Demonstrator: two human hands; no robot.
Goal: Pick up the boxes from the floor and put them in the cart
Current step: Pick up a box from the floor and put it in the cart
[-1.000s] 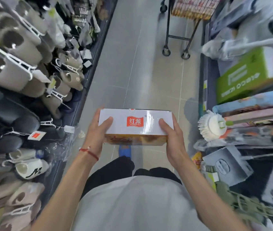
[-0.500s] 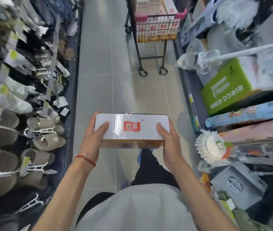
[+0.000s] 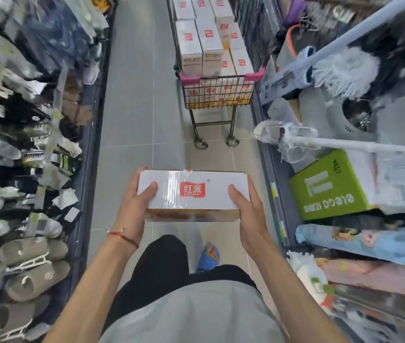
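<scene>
Left hand [image 3: 134, 211] and right hand [image 3: 247, 214] hold a white rectangular cardboard box [image 3: 192, 191] by its ends, fingers [image 3: 150, 192] curled round it, above open grey tiled floor [image 3: 132, 120]; the black wire cart [image 3: 218, 94] stands ahead, close beside the right shelving [image 3: 269, 159].

Both bare forearms reach forward, level. The left hand [image 3: 133, 211] and right hand [image 3: 249, 215] grip opposite ends of a white box [image 3: 191, 194], thumbs laid on top, fingers [image 3: 252, 189] wrapped round the ends. A red string bracelet [image 3: 122, 237] circles the left wrist.

Bare forearms; red string bracelet [image 3: 123, 237] on left wrist; grey shirt [image 3: 191, 315], black trousers [image 3: 161, 266], blue sandal [image 3: 208, 257].
</scene>
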